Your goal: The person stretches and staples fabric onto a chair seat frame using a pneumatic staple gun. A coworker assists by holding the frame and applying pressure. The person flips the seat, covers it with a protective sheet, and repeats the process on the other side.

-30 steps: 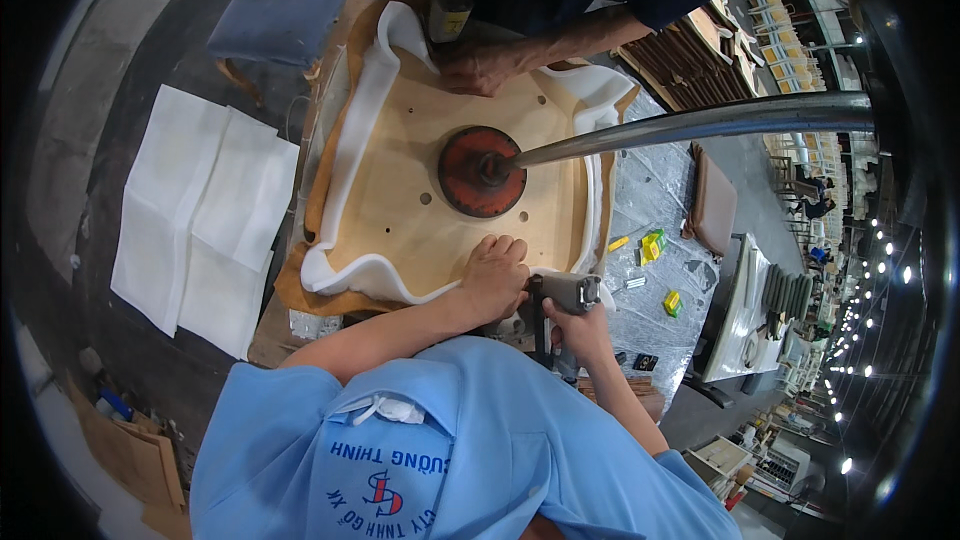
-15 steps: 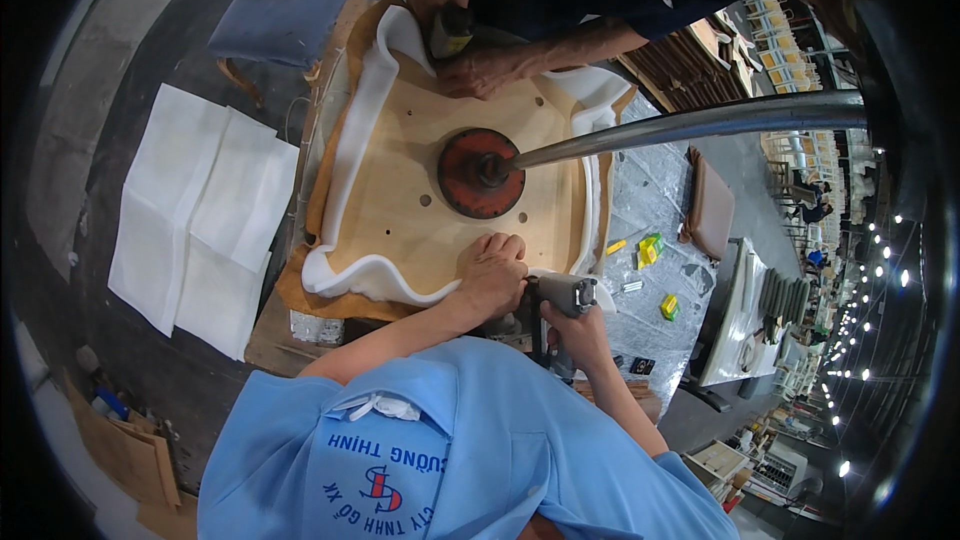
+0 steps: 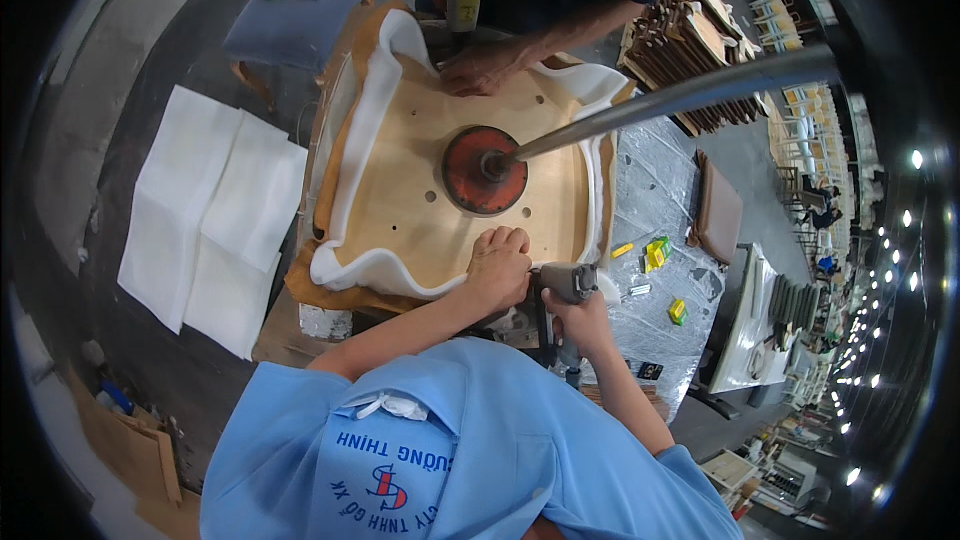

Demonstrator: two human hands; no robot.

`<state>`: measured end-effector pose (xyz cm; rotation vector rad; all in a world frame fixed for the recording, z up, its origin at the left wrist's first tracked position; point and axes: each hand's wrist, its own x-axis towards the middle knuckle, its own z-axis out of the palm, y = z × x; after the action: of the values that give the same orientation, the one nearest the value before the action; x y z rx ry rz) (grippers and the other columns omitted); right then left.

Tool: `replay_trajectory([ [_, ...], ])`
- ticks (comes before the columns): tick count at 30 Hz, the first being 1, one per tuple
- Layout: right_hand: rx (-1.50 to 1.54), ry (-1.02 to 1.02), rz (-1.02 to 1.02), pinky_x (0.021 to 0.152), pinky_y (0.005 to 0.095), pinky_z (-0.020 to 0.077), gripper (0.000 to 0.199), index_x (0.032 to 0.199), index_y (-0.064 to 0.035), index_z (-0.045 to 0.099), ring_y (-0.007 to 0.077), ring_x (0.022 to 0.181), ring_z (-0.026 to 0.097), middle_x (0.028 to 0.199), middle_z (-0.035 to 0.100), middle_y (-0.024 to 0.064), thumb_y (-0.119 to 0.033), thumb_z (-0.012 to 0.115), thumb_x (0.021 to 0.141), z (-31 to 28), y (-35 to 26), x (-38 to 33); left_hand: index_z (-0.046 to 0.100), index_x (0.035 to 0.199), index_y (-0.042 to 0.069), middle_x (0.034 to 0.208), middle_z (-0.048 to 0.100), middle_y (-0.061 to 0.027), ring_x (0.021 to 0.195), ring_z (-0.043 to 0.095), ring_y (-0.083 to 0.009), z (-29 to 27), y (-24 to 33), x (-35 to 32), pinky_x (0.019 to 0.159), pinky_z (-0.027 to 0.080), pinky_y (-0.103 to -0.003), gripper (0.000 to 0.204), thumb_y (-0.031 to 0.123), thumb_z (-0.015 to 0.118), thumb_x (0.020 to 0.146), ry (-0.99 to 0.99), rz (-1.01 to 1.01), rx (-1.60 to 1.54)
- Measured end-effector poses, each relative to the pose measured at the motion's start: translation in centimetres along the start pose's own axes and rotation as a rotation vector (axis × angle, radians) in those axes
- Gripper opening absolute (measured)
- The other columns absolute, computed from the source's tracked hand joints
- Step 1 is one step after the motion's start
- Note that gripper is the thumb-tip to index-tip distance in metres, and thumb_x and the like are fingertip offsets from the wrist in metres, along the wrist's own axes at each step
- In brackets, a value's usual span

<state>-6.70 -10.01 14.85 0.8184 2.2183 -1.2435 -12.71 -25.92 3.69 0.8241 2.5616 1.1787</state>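
— Moved much?
— Barely; left hand [image 3: 498, 265] still presses, fingers curled, on white padding [image 3: 372, 265] at the wooden seat board's [image 3: 420, 175] near edge.
— Right?
— Right hand [image 3: 578, 312] closed around a grey staple gun [image 3: 566, 282]. Yellow-green packets [image 3: 656, 252] lie on the desk [image 3: 650, 190].

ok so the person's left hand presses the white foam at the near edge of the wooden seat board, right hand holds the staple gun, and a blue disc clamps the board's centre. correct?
Not quite: the disc is red, not blue, as the head view shows. The rest holds: the left hand presses the white foam at the near edge of the wooden seat board, and the right hand holds the staple gun.
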Motion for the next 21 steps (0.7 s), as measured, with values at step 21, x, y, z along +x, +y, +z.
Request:
replay_trajectory([
  [21, 0.326, 0.075, -0.18, 0.062, 0.0277, 0.0545, 0.057, 0.144, -0.0026, 0.06, 0.0103, 0.074, 0.065, 0.105, 0.072, 0.0073, -0.013, 0.081, 0.092, 3.2, 6.8, -4.6, 0.066, 0.11, 0.007, 0.105, 0.063, -0.0114, 0.103, 0.06, -0.0334, -11.2, -1.8, -13.6, 0.094, 0.044, -0.047, 0.03, 0.014, 0.079, 0.084, -0.061, 0.05, 0.349],
])
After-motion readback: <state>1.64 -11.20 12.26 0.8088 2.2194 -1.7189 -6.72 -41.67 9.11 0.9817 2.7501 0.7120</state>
